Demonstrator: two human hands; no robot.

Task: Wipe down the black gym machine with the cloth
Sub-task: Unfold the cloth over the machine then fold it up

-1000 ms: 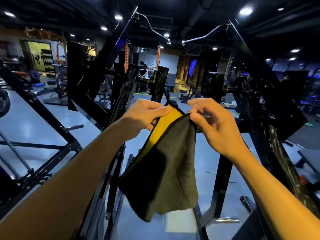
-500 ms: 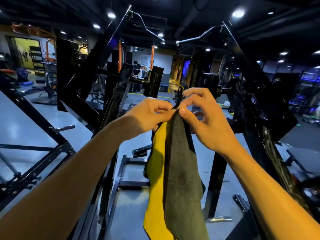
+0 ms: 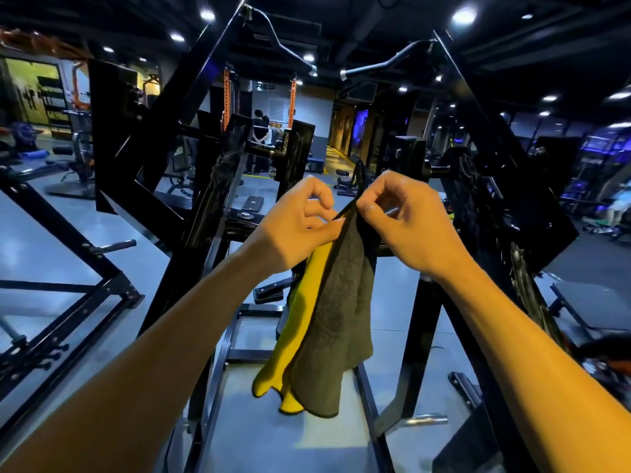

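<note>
1. Across the whole view, rising from the floor: black gym machine (image 3: 211, 186). Angled steel uprights to either side and a low base frame between them; two bent chrome handles hang at the top. No part of it is touched by cloth or hands, so wiping looks not yet begun.
2. At centre, in mid-air before the machine: cloth (image 3: 336, 322). Grey face toward the camera, yellow face behind and to the left. Gathered at its top edge and draped freely, long axis vertical, loose corners pointing at the floor. Probably held up so it can be folded or sorted into a wiping pad.
3. Left hand (image 3: 293, 230): fingers curled, thumb and forefinger pinching the cloth's top edge.
4. Right hand (image 3: 406, 216): likewise curled, pinching the same edge just beside the left.
</note>
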